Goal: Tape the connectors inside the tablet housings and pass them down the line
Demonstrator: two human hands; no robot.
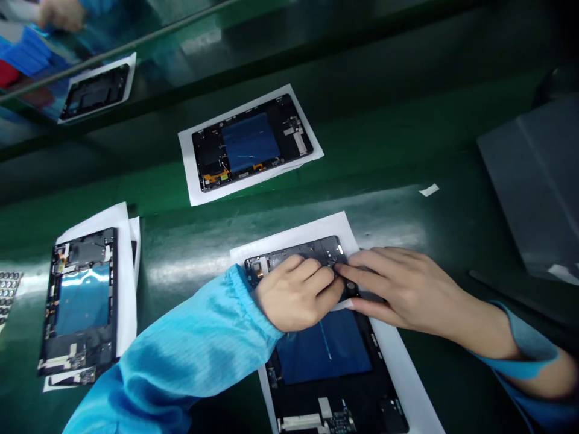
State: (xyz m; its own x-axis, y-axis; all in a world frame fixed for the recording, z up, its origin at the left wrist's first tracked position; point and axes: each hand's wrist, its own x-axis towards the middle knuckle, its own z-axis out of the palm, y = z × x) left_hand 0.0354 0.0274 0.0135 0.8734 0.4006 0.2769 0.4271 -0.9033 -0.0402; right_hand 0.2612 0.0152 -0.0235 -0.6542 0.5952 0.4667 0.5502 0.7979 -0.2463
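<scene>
An opened tablet chassis (330,355) with a blue battery panel lies on a white sheet (407,374) in front of me on the green belt. My left hand (296,295), in a light blue sleeve, rests on the chassis's upper part with fingers curled and pressed together near a small part I cannot make out. My right hand (398,286) lies flat beside it, fingers stretched leftward, tips meeting the left fingertips on the top edge of the chassis. What sits under the fingertips is hidden.
A second open tablet (251,144) on white paper lies farther back on the belt. A third tablet (81,301) sits at the left. A grey tray (538,175) stands at the right. Another person's hand (61,13) works at the top left.
</scene>
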